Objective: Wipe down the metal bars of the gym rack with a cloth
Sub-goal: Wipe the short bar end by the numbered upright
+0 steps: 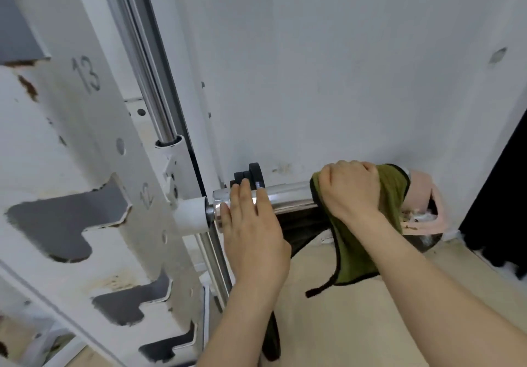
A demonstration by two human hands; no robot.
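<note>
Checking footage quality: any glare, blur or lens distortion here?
Head view: bright glare streaks on the chrome bar between the left hand and the cloth; the rack upright bows from wide-angle distortion; overall slightly soft, lighting even, shadows faint.

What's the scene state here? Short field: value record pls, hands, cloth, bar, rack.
left hand: palm and fingers laid over the chrome bar near the rack, no cloth under it
right hand: closed around the green cloth, wrapped over the bar
green cloth: black-edged, bunched at the bar's outer end, loose tail hanging below
chrome bar: horizontal, bare between the two hands
rack upright: white, notched, numbered 12 and 13, chipped paint with rust spots
black discs: behind the bar, near the left fingertips
pink item: behind the cloth, unclear what it is
</note>
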